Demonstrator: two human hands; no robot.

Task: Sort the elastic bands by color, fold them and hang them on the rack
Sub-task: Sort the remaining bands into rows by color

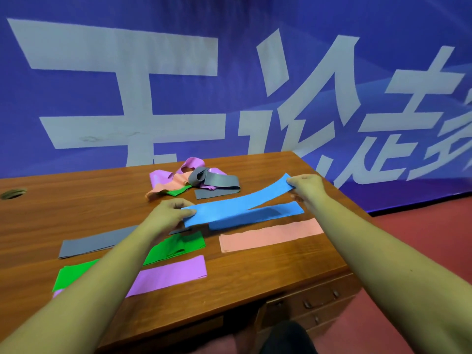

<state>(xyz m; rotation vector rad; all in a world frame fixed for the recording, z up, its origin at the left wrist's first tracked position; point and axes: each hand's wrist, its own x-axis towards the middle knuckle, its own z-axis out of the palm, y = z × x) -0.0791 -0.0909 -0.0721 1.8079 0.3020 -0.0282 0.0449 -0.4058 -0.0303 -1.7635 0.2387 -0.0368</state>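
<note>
- Head view, containers: the only ones in sight are the closed drawers point(320, 300) in the desk's front, near its right corner; what they hold cannot be seen.
- Blue band point(245, 208): held just above the wooden desk point(76, 208), folded into two layers that part toward the right. The upper layer rises to the right hand; the lower one lies flatter, its right end free.
- Left hand point(169, 213): fingers closed on the blue band's left end, pinching both layers together at the fold.
- Right hand point(307, 186): fingertips pinched on the far right end of the upper layer, raised a little over the desk.
- Sorted pieces on the desk, near the person: a grey band point(86, 245) at left, partly under the left forearm; a green band point(178, 247) beneath it in the view, also crossed by the forearm; a purple band point(173, 273) nearest the desk's front edge; a pink band point(270, 237) lying flat just beside the blue one's lower layer.
- Unsorted heap point(194, 178): purple, pink, green and grey bands tangled at the far side of the desk, well apart from both hands.
- Behind the desk: a blue banner point(383, 26) with large pale characters.
- A round cable hole point(12, 193) sits at the desk's far left.
</note>
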